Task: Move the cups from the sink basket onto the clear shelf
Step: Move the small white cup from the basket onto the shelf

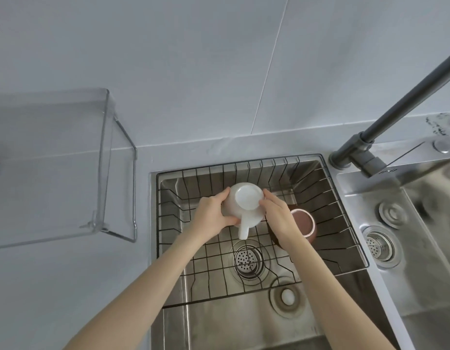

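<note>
An upside-down white cup (245,200), handle pointing toward me, is held over the black wire sink basket (340,221). My left hand (212,214) grips its left side and my right hand (279,217) presses on its right side. A brown cup (304,223) with a pale rim stands in the basket just right of my right hand, partly hidden by my wrist. The clear shelf (67,168) stands on the counter to the left of the sink, with nothing on top.
The basket sits in a steel sink (218,322) with a drain (246,260) below it. A dark faucet (395,107) rises at the right, beside a second basin (426,248). A grey tiled wall stands behind the counter.
</note>
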The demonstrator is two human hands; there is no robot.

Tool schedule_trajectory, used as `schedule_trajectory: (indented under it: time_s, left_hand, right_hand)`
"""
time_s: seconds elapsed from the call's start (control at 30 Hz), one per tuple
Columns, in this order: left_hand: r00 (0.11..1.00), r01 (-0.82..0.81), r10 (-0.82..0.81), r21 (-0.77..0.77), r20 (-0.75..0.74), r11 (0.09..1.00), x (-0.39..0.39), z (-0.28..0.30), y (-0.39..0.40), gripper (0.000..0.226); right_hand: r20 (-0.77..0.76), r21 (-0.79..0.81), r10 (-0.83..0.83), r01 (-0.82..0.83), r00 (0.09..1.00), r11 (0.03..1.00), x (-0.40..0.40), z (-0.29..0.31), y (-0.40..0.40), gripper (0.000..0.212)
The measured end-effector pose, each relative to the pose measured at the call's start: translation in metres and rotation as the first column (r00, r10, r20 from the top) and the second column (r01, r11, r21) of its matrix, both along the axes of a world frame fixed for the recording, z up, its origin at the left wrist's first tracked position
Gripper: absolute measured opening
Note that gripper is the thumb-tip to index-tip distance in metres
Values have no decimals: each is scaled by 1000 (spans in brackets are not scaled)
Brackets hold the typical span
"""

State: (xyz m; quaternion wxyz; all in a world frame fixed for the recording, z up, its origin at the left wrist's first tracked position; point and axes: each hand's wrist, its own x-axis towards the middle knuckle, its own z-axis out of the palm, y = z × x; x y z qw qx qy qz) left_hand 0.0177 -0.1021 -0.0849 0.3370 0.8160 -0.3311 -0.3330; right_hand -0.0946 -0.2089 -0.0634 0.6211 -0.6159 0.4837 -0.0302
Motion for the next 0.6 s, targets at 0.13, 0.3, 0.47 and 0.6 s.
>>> schedule_trajectory:
  time_s: [0.13, 0.3, 0.47, 0.6]
  left_hand:
    - [995, -39, 45, -75, 85, 996, 4, 45, 17, 92]
    - [961, -163, 207, -227, 184, 960, 16, 122, 49, 77]
    - [885, -289, 392, -365, 249, 885, 48, 188, 99, 80]
    - [803, -356, 490, -386, 339, 851, 85, 212, 135, 63]
  right_hand:
    - [86, -49, 42, -38, 995, 998, 4, 30, 5, 44]
    - [242, -135, 107, -75, 964, 988, 28, 95, 23, 41]
    - [345, -305, 300, -196, 889, 932, 84, 168, 55, 39]
    - [331, -398, 452, -312, 828, 863, 137, 208, 89, 31]
